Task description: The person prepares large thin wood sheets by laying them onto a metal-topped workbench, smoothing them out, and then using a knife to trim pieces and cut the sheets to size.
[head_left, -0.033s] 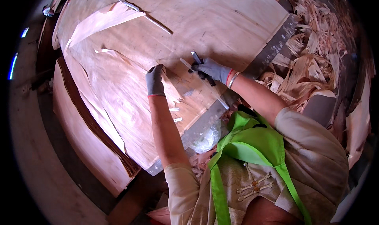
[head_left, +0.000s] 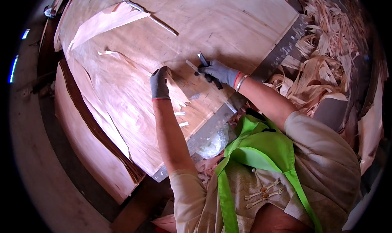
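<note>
My left hand [head_left: 159, 84], in a grey glove, is closed with fingertips pinched at the upper end of a torn, ragged strip of wood veneer [head_left: 176, 90]. That strip lies on a large pale veneer sheet [head_left: 118, 114]. To its right, my gloved right hand [head_left: 220, 72] is wrapped round a dark-handled knife [head_left: 203, 60], its pale tip pointing away from me. Beside those fingers a narrow white strip [head_left: 191, 65] slants; whether the hand grips it too is unclear. Two short white pieces [head_left: 179, 113] lie below the torn veneer.
A long thin stick [head_left: 163, 25] and a loose veneer piece [head_left: 108, 22] rest on the far part of the sheet. Heaped veneer scraps [head_left: 322, 69] fill the right side. Stacked sheets [head_left: 87, 139] stand at left. Clear plastic [head_left: 215, 143] hangs at the grey near edge.
My left hand has shifted very slightly to the left. My right hand and the knife look unmoved.
</note>
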### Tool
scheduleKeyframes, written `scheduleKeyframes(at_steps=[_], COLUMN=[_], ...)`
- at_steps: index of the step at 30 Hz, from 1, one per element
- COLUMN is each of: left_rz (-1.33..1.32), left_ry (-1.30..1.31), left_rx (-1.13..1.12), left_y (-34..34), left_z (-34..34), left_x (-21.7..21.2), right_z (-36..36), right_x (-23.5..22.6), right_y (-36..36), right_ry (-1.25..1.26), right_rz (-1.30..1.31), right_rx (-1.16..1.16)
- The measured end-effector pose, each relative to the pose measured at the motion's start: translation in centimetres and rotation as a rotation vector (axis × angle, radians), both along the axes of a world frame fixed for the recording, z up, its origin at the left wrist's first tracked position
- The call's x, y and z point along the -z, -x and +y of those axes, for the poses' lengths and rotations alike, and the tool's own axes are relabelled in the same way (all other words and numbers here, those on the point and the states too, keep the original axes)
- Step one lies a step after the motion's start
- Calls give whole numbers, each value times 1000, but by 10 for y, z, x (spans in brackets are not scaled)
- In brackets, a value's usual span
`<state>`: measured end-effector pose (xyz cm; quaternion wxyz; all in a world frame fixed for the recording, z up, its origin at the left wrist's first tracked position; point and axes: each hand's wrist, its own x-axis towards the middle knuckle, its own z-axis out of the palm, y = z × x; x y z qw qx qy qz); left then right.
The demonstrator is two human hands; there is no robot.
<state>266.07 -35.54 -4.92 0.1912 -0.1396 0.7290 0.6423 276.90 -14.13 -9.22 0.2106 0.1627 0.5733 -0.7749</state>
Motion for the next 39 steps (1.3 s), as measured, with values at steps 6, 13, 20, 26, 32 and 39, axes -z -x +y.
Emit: scheduleKeyframes(at_steps=[6,13,20,26,32,39], left_rz=[-235,-102,-196,-306,-323,-291], left_ry=[-418,-208,-350,-369,-384,-316], left_rx=[-120,-86,-386,-320,-309,-339], left_y=[-11,-89,-122,-118,-117,-124], left_z=[-21,-10,12,20,25,30], left_x=[-1,15,41,55,60,42], right_z=[-9,-6,-1,-19,-36,-64], right_x=[-6,0,-16,-40,-17,-26], right_y=[1,-1,0,26,56,73], right_ry=[26,46,49,-210,-420,-744], right_rz=[15,-9,14,146,162,250], right_rx=[-58,-12,-82,-126,-214,-586])
